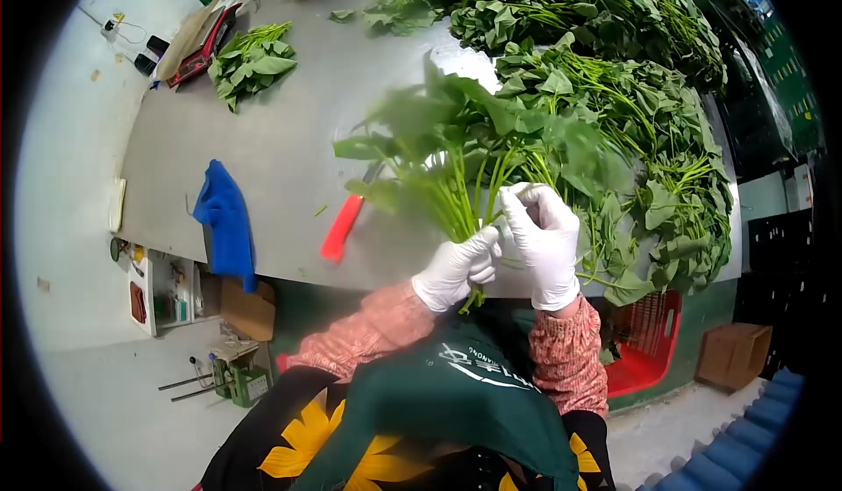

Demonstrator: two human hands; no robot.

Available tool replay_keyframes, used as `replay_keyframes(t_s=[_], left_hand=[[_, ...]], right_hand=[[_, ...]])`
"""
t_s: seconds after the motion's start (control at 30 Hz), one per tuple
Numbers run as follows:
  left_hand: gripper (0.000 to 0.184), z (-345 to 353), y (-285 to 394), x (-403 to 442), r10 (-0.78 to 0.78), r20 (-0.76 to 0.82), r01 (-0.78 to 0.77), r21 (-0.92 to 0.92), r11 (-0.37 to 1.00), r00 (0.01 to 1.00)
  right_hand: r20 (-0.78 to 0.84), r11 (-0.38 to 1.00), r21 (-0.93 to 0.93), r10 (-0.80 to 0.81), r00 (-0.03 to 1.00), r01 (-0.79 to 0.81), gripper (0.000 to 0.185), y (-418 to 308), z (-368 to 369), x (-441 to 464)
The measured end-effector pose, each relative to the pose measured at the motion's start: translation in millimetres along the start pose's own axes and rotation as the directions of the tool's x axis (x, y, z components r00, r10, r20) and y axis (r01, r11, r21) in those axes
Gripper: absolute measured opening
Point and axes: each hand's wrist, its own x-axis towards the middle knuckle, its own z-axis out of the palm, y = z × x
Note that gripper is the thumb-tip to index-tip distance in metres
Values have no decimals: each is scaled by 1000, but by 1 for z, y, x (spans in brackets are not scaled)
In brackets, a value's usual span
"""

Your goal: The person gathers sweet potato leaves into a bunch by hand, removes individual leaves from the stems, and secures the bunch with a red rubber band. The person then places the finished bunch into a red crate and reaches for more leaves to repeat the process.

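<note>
My left hand (456,270), in a white glove, is closed around the lower stems of a bunch of leafy greens (460,184). The leaves fan upward and blur a little, and the stem ends poke out below the fist. Close on its right, my right hand (545,241), gloved too, pinches thumb and fingertips together at the edge of the bunch, seemingly on a stem. Just left of the bunch lies a knife (342,228) with a red handle, its blade partly hidden by leaves.
Large heaps of leafy greens (614,96) cover the metal table's (298,157) right and far side. A small bunch (254,61) lies at the far left beside a red scale-like object (203,45). A blue cloth (224,219) hangs over the near edge. Below stands a red crate (653,355).
</note>
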Motion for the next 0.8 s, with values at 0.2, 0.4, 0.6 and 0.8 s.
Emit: replay_keyframes(t_s=[0.2,0.4,0.6,0.8], left_hand=[[51,20,9,4,-87,-240,77,-50,996,967],[55,3,-4,2,-116,-22,116,-10,993,993],[40,48,7,6,-49,-383,8,-109,994,922],[45,-7,51,9,353,32,-346,-134,929,935]], right_hand=[[209,950,-174,-223,952,260,11,-2,-19,-38],[124,662,303,686,717,-686,15,-16,-13,-36],[228,862,-352,-299,926,365,11,1,-12,-44],[-485,995,-103,-41,874,-11,16,20,-91,-79]])
